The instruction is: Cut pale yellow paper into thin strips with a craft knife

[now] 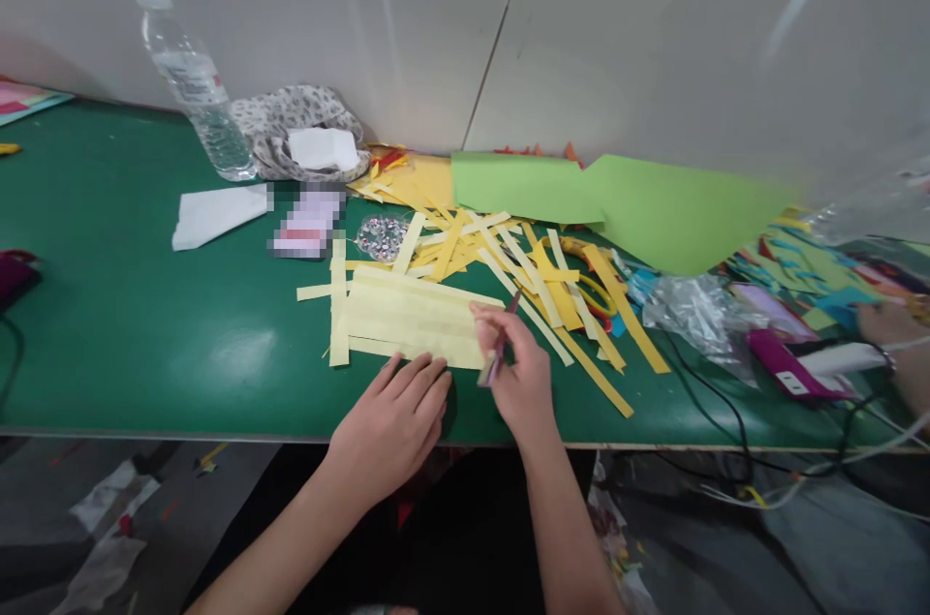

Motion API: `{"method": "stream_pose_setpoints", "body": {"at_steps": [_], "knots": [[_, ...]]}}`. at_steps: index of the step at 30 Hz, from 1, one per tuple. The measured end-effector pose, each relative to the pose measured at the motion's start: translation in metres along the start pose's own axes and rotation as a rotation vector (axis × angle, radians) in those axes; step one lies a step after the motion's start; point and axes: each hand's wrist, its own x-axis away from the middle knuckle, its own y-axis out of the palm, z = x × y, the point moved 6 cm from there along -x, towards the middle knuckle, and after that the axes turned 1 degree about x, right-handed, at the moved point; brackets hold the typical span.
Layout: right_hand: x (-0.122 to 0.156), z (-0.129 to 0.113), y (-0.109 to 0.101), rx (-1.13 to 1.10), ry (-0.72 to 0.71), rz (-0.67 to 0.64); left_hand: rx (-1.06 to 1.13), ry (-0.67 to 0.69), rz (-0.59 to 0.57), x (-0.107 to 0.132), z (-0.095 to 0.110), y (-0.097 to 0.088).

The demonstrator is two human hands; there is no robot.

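A pale yellow paper sheet (pixel 407 317) lies on the green table (pixel 145 324) in front of me. My left hand (pixel 396 416) rests flat by its near edge, fingers stretched out and fingertips touching the paper. My right hand (pixel 512 368) is closed around a thin pen-like tool (pixel 500 355), with its tip at the sheet's right end. Several yellow paper strips (pixel 538 291) are scattered just behind and to the right of the sheet.
A water bottle (pixel 195 87), a patterned cloth (pixel 294 126) and white paper (pixel 218 213) sit at the back left. Green paper sheets (pixel 639 203) lean at the back wall. Clear plastic (pixel 694 310), cables and a magenta device (pixel 785 368) lie right, where another person's hand (pixel 890 324) reaches in.
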Motion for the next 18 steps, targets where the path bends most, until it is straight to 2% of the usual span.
{"method": "stream_pose_setpoints", "body": {"at_steps": [2,4,7,9,14,16,18], "knots": [[0.0,-0.001,0.004,0.112,-0.018,-0.055,0.002,-0.004,0.001,0.0,0.0,0.001],[-0.001,0.002,0.003,0.153,0.027,-0.036,0.005,-0.009,0.007,0.0,0.0,0.0],[0.0,0.007,0.0,0.059,0.118,-0.007,0.005,-0.02,0.022,-0.001,0.0,-0.001],[0.002,0.011,-0.005,-0.036,0.162,0.059,0.011,-0.039,0.045,-0.001,-0.001,-0.003],[0.009,0.019,-0.025,-0.184,0.221,0.365,0.152,-0.112,0.101,0.0,-0.005,-0.01],[0.011,0.017,-0.027,-0.193,0.208,0.409,0.247,-0.162,0.101,0.001,-0.008,-0.013],[0.01,0.011,-0.023,-0.19,0.166,0.367,0.33,-0.226,0.097,0.0,-0.01,-0.016]]}}
